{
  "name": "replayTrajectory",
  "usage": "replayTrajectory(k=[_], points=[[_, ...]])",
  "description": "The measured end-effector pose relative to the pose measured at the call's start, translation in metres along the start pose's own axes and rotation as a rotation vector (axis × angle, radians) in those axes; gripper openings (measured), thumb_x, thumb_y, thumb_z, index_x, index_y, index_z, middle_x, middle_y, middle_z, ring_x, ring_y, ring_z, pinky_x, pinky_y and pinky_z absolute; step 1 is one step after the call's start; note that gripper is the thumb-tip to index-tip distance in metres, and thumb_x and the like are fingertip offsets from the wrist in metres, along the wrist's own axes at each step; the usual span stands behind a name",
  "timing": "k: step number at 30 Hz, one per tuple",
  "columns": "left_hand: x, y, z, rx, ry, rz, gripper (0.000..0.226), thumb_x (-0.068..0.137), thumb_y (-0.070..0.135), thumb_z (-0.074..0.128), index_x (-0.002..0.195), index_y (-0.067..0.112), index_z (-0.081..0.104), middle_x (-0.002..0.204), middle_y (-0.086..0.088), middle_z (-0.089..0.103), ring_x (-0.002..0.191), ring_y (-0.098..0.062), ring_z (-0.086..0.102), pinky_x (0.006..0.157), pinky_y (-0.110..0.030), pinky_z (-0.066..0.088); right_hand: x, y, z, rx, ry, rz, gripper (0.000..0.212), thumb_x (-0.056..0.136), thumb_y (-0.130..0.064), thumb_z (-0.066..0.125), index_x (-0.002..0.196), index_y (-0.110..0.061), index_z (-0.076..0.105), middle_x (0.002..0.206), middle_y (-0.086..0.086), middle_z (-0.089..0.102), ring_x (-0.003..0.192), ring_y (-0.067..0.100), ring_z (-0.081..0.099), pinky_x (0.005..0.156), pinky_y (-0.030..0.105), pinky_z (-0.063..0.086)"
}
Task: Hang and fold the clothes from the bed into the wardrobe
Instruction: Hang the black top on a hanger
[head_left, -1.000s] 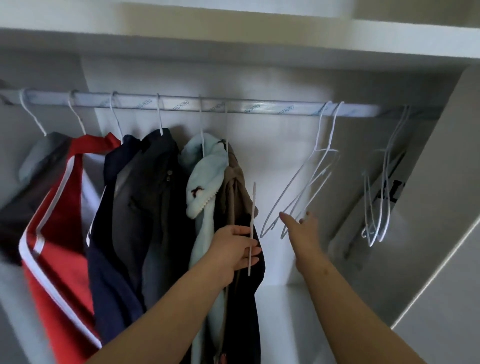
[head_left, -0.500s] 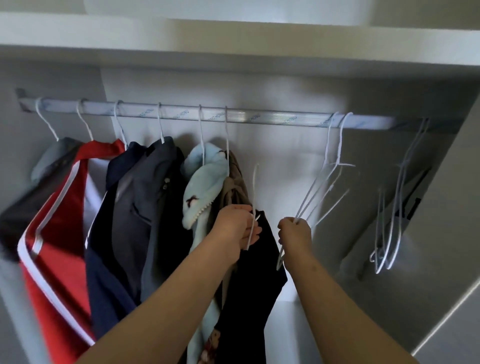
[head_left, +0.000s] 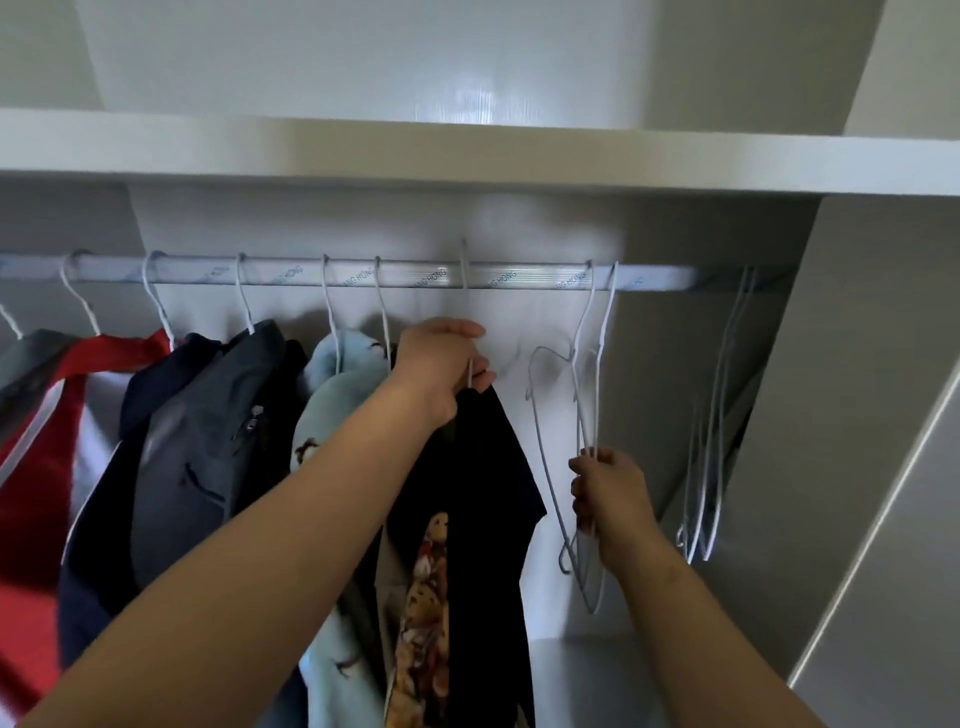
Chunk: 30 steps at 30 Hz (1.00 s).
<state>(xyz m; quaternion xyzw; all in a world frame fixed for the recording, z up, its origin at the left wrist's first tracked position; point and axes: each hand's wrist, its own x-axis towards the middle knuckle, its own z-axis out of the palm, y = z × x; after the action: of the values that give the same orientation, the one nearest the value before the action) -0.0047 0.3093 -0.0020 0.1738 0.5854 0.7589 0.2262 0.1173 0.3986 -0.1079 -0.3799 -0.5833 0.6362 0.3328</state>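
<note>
Left hand (head_left: 441, 364) grips the neck of a white hanger (head_left: 464, 265) carrying the black shirt (head_left: 483, 493). The hook tip stands level with the wardrobe rod (head_left: 291, 273) (seating cannot be confirmed). Right hand (head_left: 613, 499) is curled round the lower wires of two empty hangers (head_left: 596, 405) hooked on the rod, just right of the shirt.

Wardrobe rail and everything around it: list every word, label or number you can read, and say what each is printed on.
"NG HONG": blue print repeated along the wardrobe rail; the letters before it are too blurred to read.
Black T-shirt: a bear picture only, no readable words.
T-shirt hanger in the left hand, empty white hangers in the right hand: no text.
</note>
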Motion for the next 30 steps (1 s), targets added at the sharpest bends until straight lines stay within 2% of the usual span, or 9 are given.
replayTrajectory(k=[5, 9, 13, 18, 23, 27, 29, 30], points=[[0.032, 0.016, 0.008, 0.078, 0.042, 0.061, 0.037, 0.083, -0.024, 0.04, 0.063, 0.005, 0.051, 0.068, -0.011, 0.046, 0.058, -0.018, 0.047, 0.038, -0.018, 0.049, 0.004, -0.005, 0.0, 0.049, -0.02, 0.035, 0.01, 0.089, -0.003, 0.045, 0.095, -0.011, 0.049, 0.059, 0.005, 0.043, 0.044, 0.013, 0.031, 0.043, 0.018, 0.023], [0.053, 0.0, 0.006, 0.131, 0.092, 0.045, 0.038, 0.085, -0.022, 0.04, 0.06, 0.005, 0.047, 0.066, -0.011, 0.047, 0.057, -0.017, 0.048, 0.037, -0.019, 0.049, 0.008, -0.005, -0.001, 0.048, -0.038, 0.051, 0.01, 0.09, -0.004, 0.044, 0.09, -0.013, 0.048, 0.057, 0.004, 0.042, 0.041, 0.013, 0.03, 0.036, 0.018, 0.023], [0.067, -0.013, 0.005, 0.101, 0.108, 0.054, 0.04, 0.088, -0.021, 0.035, 0.058, 0.005, 0.042, 0.065, -0.011, 0.044, 0.056, -0.018, 0.047, 0.034, -0.018, 0.046, 0.011, -0.003, -0.003, 0.055, -0.058, 0.053, 0.01, 0.092, -0.005, 0.043, 0.087, -0.012, 0.048, 0.057, 0.005, 0.042, 0.038, 0.011, 0.032, 0.036, 0.017, 0.025], [0.077, -0.022, 0.004, 0.136, 0.106, 0.064, 0.04, 0.087, -0.021, 0.035, 0.058, 0.004, 0.044, 0.066, -0.012, 0.047, 0.055, -0.02, 0.048, 0.034, -0.018, 0.044, 0.013, -0.002, -0.002, 0.062, -0.093, 0.06, 0.013, 0.094, -0.008, 0.043, 0.085, -0.013, 0.049, 0.055, 0.004, 0.045, 0.032, 0.008, 0.035, 0.034, 0.016, 0.028], [0.078, -0.039, -0.004, 0.18, 0.184, 0.115, 0.039, 0.084, -0.02, 0.034, 0.058, 0.006, 0.046, 0.065, -0.011, 0.048, 0.053, -0.02, 0.051, 0.033, -0.018, 0.045, 0.014, 0.002, 0.0, 0.041, -0.087, 0.059, 0.012, 0.094, -0.009, 0.043, 0.085, -0.013, 0.051, 0.054, 0.004, 0.046, 0.03, 0.007, 0.034, 0.034, 0.015, 0.027], [0.072, -0.056, -0.011, 0.329, 0.182, 0.239, 0.038, 0.084, -0.017, 0.039, 0.063, 0.013, 0.048, 0.068, -0.005, 0.051, 0.058, -0.02, 0.054, 0.04, -0.02, 0.05, 0.014, 0.007, 0.006, 0.035, -0.091, 0.076, 0.013, 0.093, -0.01, 0.043, 0.083, -0.013, 0.051, 0.052, 0.001, 0.046, 0.031, 0.008, 0.035, 0.036, 0.016, 0.028], [0.067, -0.063, -0.014, 0.486, 0.151, 0.299, 0.028, 0.085, -0.01, 0.047, 0.072, 0.014, 0.053, 0.072, 0.001, 0.05, 0.066, -0.02, 0.052, 0.052, -0.023, 0.048, 0.013, 0.011, 0.009, 0.033, -0.09, 0.085, 0.014, 0.093, -0.01, 0.043, 0.082, -0.014, 0.051, 0.053, 0.002, 0.046, 0.032, 0.008, 0.035, 0.037, 0.015, 0.028], [0.064, -0.065, -0.016, 0.586, 0.142, 0.325, 0.021, 0.084, -0.006, 0.051, 0.08, 0.014, 0.057, 0.074, 0.002, 0.051, 0.071, -0.018, 0.05, 0.06, -0.022, 0.042, 0.012, 0.013, 0.011, 0.034, -0.087, 0.088, 0.014, 0.093, -0.01, 0.044, 0.082, -0.015, 0.051, 0.054, 0.002, 0.046, 0.032, 0.008, 0.035, 0.037, 0.015, 0.029]])
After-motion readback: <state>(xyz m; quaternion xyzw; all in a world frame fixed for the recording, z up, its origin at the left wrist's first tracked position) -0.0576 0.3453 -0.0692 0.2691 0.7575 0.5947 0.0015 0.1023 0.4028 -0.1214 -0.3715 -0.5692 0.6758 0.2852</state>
